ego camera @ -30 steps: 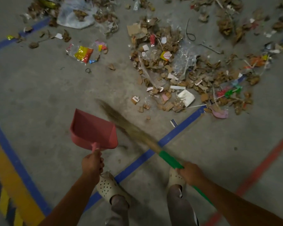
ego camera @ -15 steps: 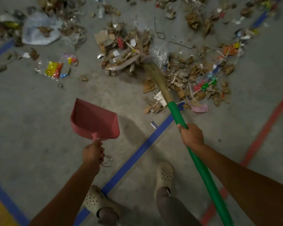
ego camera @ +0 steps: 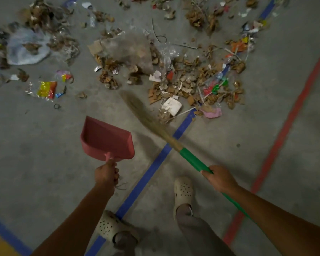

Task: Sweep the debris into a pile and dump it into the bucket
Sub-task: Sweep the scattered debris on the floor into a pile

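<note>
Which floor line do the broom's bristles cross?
The long diagonal blue line at centre: the bristles pass over it near the green handle. The red line lies further right, away from them.

Grey concrete floor (ego camera: 35, 145), dim light; blue line (ego camera: 146, 178), red line (ego camera: 284, 130) painted across.

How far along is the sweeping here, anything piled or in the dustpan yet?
Partly done: a loose debris heap lies across the blue line. In hand: the right hand grips the broom, bristles blurred beside the heap; the left hand holds the dustpan, empty. Left: the plastic bag and foil wrapper lie apart, nothing is scooped, and no bucket is in view.
</note>
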The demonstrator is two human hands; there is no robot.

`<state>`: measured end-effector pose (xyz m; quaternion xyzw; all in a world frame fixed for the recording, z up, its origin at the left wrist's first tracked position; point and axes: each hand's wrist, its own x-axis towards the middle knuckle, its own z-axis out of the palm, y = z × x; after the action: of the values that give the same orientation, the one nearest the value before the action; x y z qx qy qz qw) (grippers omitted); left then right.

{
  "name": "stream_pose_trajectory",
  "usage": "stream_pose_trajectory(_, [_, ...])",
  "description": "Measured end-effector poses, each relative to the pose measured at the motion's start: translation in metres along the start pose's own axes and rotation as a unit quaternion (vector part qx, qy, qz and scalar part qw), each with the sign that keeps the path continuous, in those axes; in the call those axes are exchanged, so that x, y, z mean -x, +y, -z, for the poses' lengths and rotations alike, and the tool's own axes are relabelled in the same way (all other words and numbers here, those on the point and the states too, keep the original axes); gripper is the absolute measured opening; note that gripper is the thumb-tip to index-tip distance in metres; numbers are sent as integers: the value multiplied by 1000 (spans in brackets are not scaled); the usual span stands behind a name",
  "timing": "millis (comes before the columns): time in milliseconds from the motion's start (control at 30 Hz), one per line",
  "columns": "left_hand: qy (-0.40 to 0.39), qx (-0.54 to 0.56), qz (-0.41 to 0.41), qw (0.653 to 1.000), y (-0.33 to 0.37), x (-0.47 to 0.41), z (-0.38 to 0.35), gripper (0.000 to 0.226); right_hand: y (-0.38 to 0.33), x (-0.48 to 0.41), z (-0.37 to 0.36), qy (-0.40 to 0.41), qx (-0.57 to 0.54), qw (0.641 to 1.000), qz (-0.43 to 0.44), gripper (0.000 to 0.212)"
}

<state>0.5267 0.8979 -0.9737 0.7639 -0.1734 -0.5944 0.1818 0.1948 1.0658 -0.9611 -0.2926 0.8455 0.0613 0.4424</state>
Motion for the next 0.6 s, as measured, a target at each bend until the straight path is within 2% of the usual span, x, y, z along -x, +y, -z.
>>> stream_pose_trajectory(100, [9,-17,24,1000,-21,7,-5,36,34,-6,3,-59,32,993,-98,36])
stream_pose_trajectory(200, [9,-27,36,999,-36,11,-21,34,56,-29,19,-37,32,987,-155,42])
stream_pose_trajectory(300, [2,-25,37,999,-40,11,-41,35,52,-59,47,28,32,989,-143,52])
stream_pose_trajectory(367, [-5,-24,27,999,-36,10,-55,34,39,-77,69,66,-19,989,-134,54])
stream_pose_trajectory(500, [-16,-25,5,1000,-17,8,-81,34,17,-98,103,134,-156,971,-122,49])
stream_pose_trajectory(600, [-22,-25,-16,999,3,14,-103,36,10,-94,119,154,-170,969,-91,45])
